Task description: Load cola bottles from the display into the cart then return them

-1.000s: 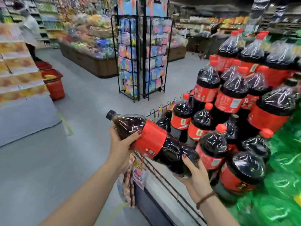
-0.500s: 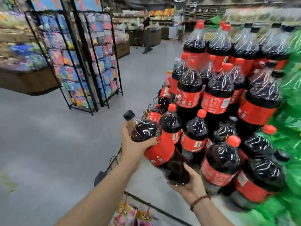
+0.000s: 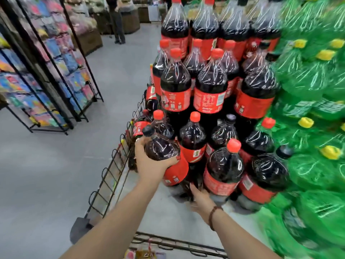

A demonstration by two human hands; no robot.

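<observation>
Left hand [image 3: 152, 166] grips the shoulder of a black-capped cola bottle [image 3: 175, 171], and right hand [image 3: 200, 200] cups its base; the bottle tilts at the front edge of the stacked cola bottles [image 3: 211, 86]. They stand on a pale display shelf [image 3: 164, 219] edged by a black wire rail [image 3: 112, 165], with green bottles [image 3: 313, 90] to the right. Grey shop floor [image 3: 46, 174] runs left to wire racks [image 3: 56, 62] of bright packets
</observation>
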